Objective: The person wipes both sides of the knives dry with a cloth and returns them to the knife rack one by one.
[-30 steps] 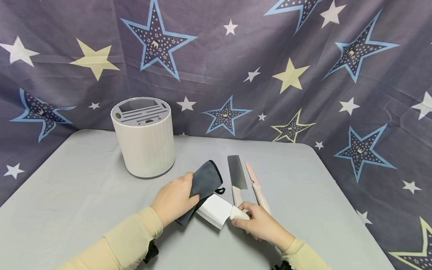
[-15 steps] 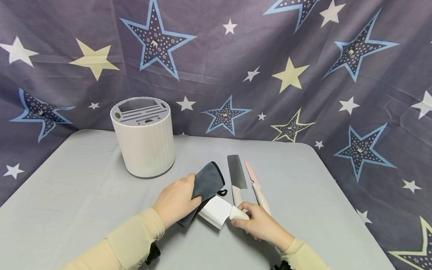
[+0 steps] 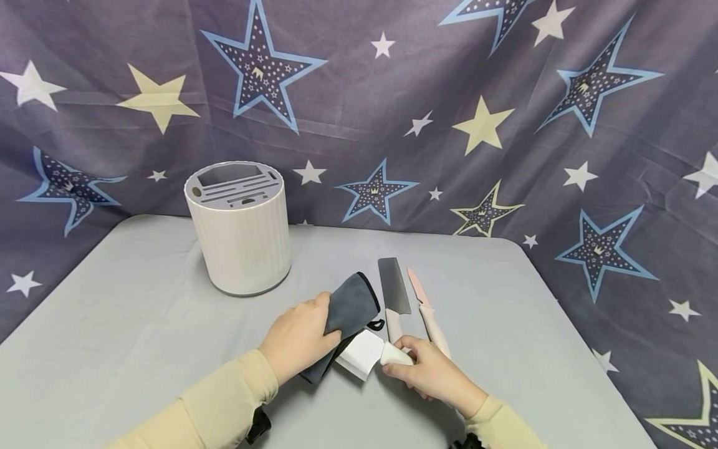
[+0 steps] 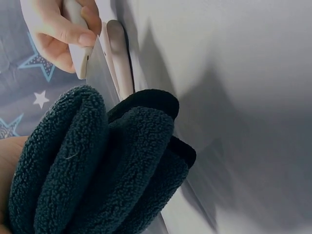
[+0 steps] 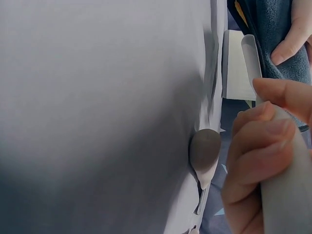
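In the head view my left hand (image 3: 297, 337) grips a folded dark blue-grey towel (image 3: 352, 304) with a black edge and a small loop. The towel lies over the far part of a knife's broad, bright blade (image 3: 361, 354), hiding its end. My right hand (image 3: 430, 369) holds that knife by its white handle (image 3: 396, 354), fingers curled round it. The left wrist view shows the towel's fluffy folds (image 4: 87, 161) close up, with the white handle (image 4: 80, 58) beyond. In the right wrist view the blade (image 5: 251, 58) appears nearly edge-on beside the towel.
A cleaver with a dark blade (image 3: 394, 287) and a pink-bladed knife (image 3: 417, 288) lie side by side beyond my right hand. At the back left of the grey table (image 3: 134, 349) stands a round white knife block (image 3: 241, 249) with slots. A star-patterned cloth (image 3: 348, 112) hangs behind.
My left hand and the towel have slid slightly right and nearer, along the blade towards the handle, so less of the blade shows. My right hand stays almost still.
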`<state>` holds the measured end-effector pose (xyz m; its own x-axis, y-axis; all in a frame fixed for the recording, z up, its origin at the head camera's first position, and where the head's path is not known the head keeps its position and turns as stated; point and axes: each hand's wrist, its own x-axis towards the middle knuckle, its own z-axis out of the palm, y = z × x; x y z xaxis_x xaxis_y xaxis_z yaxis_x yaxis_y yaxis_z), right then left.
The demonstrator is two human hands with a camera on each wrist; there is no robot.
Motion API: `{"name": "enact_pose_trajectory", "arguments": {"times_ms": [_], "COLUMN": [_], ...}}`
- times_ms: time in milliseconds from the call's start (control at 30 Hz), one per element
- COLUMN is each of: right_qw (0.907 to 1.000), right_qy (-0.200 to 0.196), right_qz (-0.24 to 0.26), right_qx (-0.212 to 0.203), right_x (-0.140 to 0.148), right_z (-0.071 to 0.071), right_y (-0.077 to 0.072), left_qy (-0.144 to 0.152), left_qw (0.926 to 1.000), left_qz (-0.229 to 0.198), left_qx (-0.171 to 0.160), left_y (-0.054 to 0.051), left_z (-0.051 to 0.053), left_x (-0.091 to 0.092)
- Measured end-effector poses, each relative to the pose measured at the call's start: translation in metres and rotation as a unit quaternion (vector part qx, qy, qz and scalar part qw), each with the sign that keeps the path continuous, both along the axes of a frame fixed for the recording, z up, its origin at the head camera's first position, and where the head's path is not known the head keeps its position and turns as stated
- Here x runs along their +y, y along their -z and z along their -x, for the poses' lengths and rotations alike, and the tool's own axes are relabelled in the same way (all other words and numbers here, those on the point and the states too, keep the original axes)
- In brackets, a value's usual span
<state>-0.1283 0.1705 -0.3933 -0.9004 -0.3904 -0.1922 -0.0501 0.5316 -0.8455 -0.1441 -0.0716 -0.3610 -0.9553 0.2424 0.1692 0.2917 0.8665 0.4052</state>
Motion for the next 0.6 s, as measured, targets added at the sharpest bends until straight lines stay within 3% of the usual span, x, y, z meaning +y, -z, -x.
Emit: {"name": "enact_pose_trajectory", "arguments": {"times_ms": [600], "right_qw": [1.0], "right_qy": [-0.004], "right_qz": [-0.004], "right_qx": [-0.003], "right_x": [0.0003], "right_z": [-0.0001], "right_y": [0.001], "left_qy": [0.01], "left_qw": [0.9999], "left_qz": [-0.004], "left_qx": [0.012], "left_y": [0.0021], "left_z": [-0.0044], "left_x": [0.0061]}}
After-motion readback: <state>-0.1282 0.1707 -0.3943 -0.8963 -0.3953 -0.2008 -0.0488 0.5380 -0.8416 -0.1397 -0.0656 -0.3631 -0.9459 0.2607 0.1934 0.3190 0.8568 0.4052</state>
